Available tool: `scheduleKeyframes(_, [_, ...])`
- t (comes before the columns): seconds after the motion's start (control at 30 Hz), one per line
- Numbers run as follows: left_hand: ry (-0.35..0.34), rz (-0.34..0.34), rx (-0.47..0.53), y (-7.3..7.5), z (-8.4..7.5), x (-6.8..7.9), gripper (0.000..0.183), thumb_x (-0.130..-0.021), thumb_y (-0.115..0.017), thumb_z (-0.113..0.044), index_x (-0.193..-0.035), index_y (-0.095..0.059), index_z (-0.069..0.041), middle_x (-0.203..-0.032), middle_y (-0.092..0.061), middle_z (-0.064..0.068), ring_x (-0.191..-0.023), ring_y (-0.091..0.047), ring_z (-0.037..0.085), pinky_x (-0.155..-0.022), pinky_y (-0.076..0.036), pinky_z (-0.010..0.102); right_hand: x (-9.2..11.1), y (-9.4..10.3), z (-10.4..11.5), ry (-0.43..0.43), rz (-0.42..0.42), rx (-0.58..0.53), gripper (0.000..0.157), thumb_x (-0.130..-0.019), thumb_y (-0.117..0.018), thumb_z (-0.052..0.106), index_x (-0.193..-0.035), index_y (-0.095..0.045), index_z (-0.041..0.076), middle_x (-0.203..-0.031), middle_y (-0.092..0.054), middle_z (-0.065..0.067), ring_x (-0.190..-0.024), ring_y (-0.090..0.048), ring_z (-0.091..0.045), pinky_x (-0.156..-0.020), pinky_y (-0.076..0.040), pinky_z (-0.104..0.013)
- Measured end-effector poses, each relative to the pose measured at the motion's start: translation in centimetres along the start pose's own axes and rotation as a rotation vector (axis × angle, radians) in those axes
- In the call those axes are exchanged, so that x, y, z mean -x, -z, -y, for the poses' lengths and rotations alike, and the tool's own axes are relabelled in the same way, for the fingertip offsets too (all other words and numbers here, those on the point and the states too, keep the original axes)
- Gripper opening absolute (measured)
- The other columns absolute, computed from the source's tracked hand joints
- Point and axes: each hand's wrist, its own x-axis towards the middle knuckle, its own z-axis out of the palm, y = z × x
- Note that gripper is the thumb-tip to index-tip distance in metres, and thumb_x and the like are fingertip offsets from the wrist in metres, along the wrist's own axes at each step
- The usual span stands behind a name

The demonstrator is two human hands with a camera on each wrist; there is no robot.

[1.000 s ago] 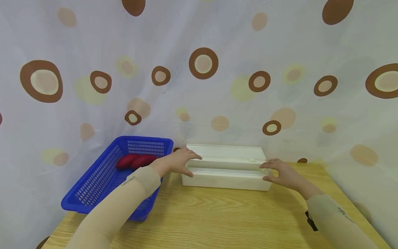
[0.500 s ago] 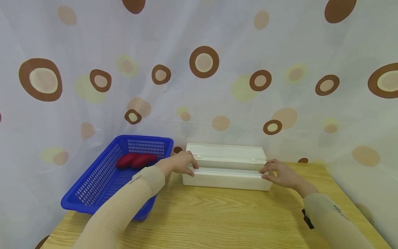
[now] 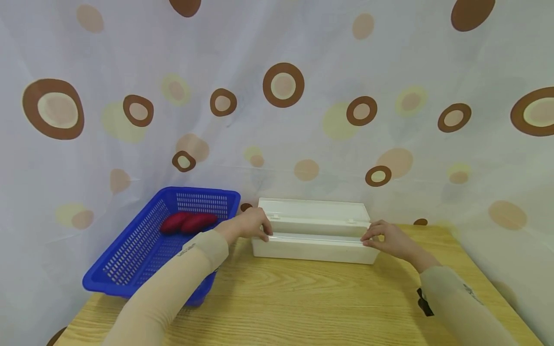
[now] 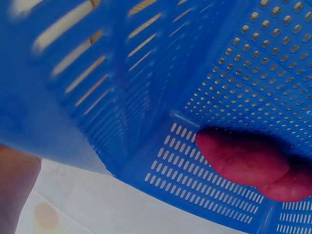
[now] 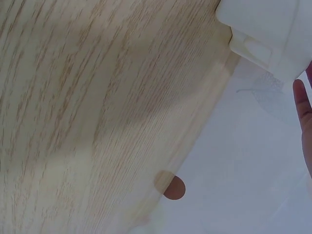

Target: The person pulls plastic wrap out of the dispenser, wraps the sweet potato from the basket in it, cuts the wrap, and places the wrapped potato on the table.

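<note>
A long white box (image 3: 311,251) stands at the back of the table with its hinged lid (image 3: 313,209) raised. A thin glossy strip (image 3: 318,237), like cling film, runs along its front rim. My left hand (image 3: 250,223) pinches at the left end of this rim, thumb in front and fingers curled over. At the right end my right hand (image 3: 388,239) pinches the same way. I cannot tell whether the fingers have film or only the rim between them. In the right wrist view the white box (image 5: 265,24) shows its end, with right-hand fingers (image 5: 301,100) beside it.
Left of the box is a blue slotted basket (image 3: 123,250), partly behind my left sleeve (image 3: 173,278). Two red sweet potatoes (image 4: 241,158) lie in it. The wooden table (image 3: 303,298) meets a dotted curtain (image 3: 311,120) at the back.
Both hands have closed in on the box's front rim, their fingers going from spread to pinching. The left hand has drawn back slightly from over the lid. The box and basket stay put.
</note>
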Motion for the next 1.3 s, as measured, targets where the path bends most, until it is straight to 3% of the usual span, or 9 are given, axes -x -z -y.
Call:
scheduleKeyframes(0.2, [0.079, -0.022, 0.022, 0.0, -0.1, 0.0, 0.008, -0.079, -0.075, -0.025, -0.085, -0.077, -0.019, -0.082, -0.072, -0.009, -0.082, -0.064, 0.007, -0.081, -0.049, 0.028, 0.1, 0.0, 0.1, -0.082, 0.007, -0.045, 0.009, -0.083, -0.071, 0.029, -0.089, -0.073, 0.024, -0.098, -0.062, 0.0, -0.123, -0.042, -0.045, -0.096, -0.038, -0.06])
scheduleKeyframes(0.4, [0.108, -0.043, 0.013, 0.0, -0.3, 0.1, 0.007, -0.08, -0.075, -0.027, -0.082, -0.077, -0.02, -0.078, -0.071, -0.011, -0.077, -0.062, 0.005, -0.077, -0.049, 0.027, 0.1, -0.1, 0.1, -0.099, -0.01, -0.05, 0.007, -0.085, -0.069, 0.027, -0.089, -0.073, 0.022, -0.098, -0.062, -0.001, -0.122, -0.042, -0.046, -0.096, -0.037, -0.061])
scheduleKeyframes(0.6, [0.091, -0.063, 0.017, -0.1, -0.2, 0.1, 0.004, -0.081, -0.074, -0.023, -0.081, -0.077, -0.019, -0.078, -0.071, -0.01, -0.075, -0.062, 0.005, -0.075, -0.049, 0.026, 0.2, -0.5, 0.1, -0.077, -0.048, -0.04, 0.005, -0.086, -0.068, 0.022, -0.089, -0.072, 0.02, -0.094, -0.065, 0.0, -0.118, -0.047, -0.045, -0.092, -0.041, -0.059])
scheduleKeyframes(0.73, [0.071, -0.076, 0.0, -0.4, 0.0, 0.1, 0.004, -0.083, -0.072, -0.021, -0.08, -0.074, -0.019, -0.077, -0.069, -0.01, -0.073, -0.059, 0.004, -0.075, -0.048, 0.026, 0.2, -0.7, 0.1, -0.063, -0.07, -0.014, 0.005, -0.087, -0.068, 0.019, -0.09, -0.071, 0.017, -0.093, -0.064, 0.001, -0.1, -0.057, -0.031, -0.08, -0.048, -0.049])
scheduleKeyframes(0.83, [0.059, -0.083, -0.001, -0.5, 0.1, 0.1, 0.004, -0.084, -0.072, -0.019, -0.079, -0.072, -0.019, -0.076, -0.066, -0.009, -0.072, -0.055, 0.005, -0.074, -0.046, 0.027, 0.2, -0.8, 0.3, -0.067, -0.079, -0.002, 0.005, -0.087, -0.067, 0.015, -0.091, -0.071, 0.015, -0.094, -0.063, 0.0, -0.089, -0.056, -0.021, -0.074, -0.047, -0.044])
scheduleKeyframes(1.07, [0.033, -0.119, -0.031, -0.4, 0.0, 0.2, 0.003, -0.085, -0.068, -0.015, -0.083, -0.07, -0.017, -0.078, -0.065, -0.007, -0.074, -0.056, 0.008, -0.074, -0.046, 0.03, 0.3, -0.9, 0.7, -0.082, -0.094, -0.007, 0.006, -0.088, -0.065, 0.009, -0.089, -0.068, 0.013, -0.093, -0.063, -0.002, -0.09, -0.055, -0.023, -0.078, -0.047, -0.049])
scheduleKeyframes(1.3, [0.069, -0.198, -0.076, -0.3, -0.5, 0.4, 0.005, -0.087, -0.066, -0.016, -0.084, -0.07, -0.018, -0.081, -0.066, -0.008, -0.081, -0.057, 0.013, -0.08, -0.042, 0.038, 0.1, -1.0, 0.9, -0.065, -0.141, 0.034, 0.005, -0.09, -0.062, 0.006, -0.09, -0.066, 0.01, -0.089, -0.062, -0.001, -0.086, -0.054, -0.021, -0.077, -0.046, -0.048])
